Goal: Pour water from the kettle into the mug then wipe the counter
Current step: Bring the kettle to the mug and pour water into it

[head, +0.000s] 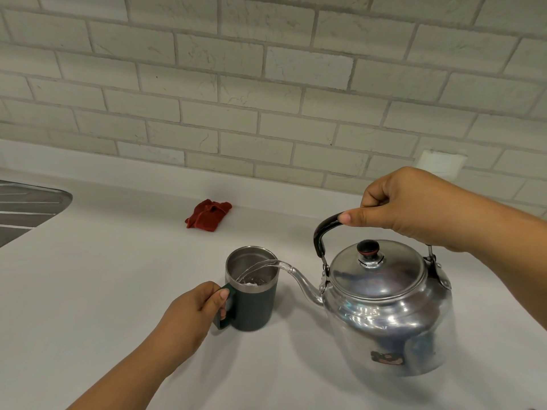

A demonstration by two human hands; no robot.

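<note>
Right hand [414, 208], at the right of the frame, is curled tight around the black handle [324, 232] of the shiny metal kettle [387, 309], which is tipped toward the left so that a clear stream of water [266, 266] runs from its spout [305, 287] into the dark mug [253, 303] at lower centre. Left hand [195, 309] comes in from the lower left with its fingers wrapped around the mug's handle, and the mug stands upright on the white counter [118, 276]. Toward the back of the counter, above and left of the mug and well apart from it, lies a crumpled red cloth [208, 215], while the ribbed edge of a steel sink [29, 205] shows at the left edge below the pale brick wall [266, 84].
</note>
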